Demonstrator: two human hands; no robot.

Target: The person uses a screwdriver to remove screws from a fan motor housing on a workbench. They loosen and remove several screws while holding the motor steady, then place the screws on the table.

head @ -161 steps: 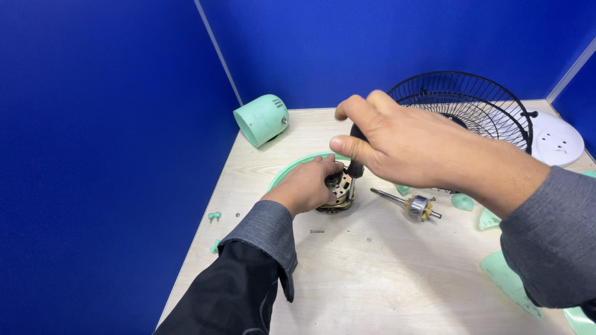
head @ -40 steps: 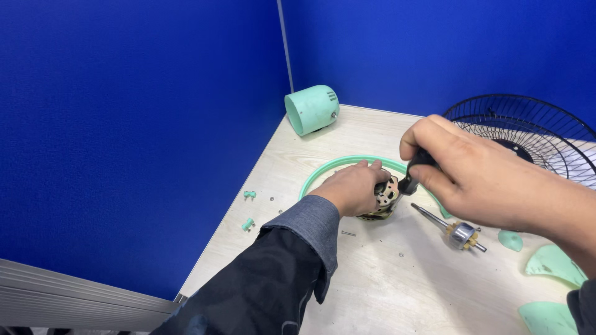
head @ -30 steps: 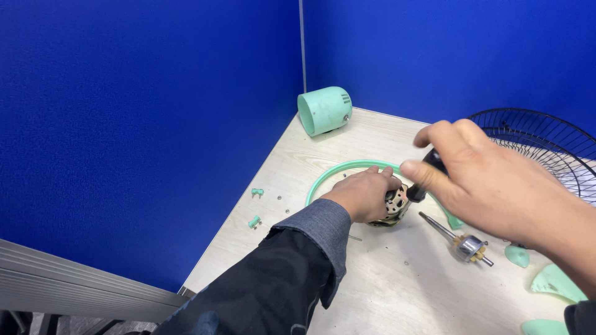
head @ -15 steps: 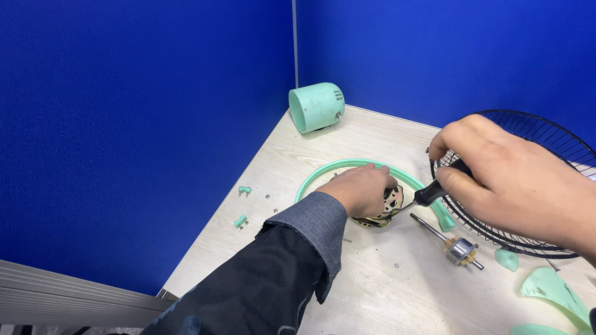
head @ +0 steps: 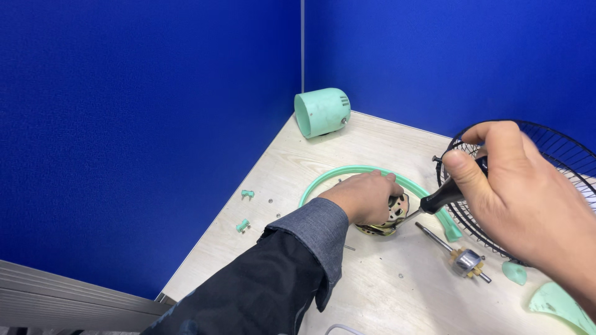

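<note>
Pale wooden table (head: 347,155), left hand (head: 363,197) gripping motor (head: 388,218), screwdriver (head: 448,193) in right hand (head: 521,192)

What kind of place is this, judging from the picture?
Probably a small workbench booth for taking apart or assembling fans: blue partition walls round a pale wooden table, with a black wire fan guard and a green motor cover.

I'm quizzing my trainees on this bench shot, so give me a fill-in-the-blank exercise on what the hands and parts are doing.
1. The left hand rests on the small ____.
2. The right hand grips a black-handled ____.
3. The mint green housing lies near the table's ____.
4. The black wire ____ lies under the right hand.

Missing words: motor; screwdriver; corner; grille
</note>
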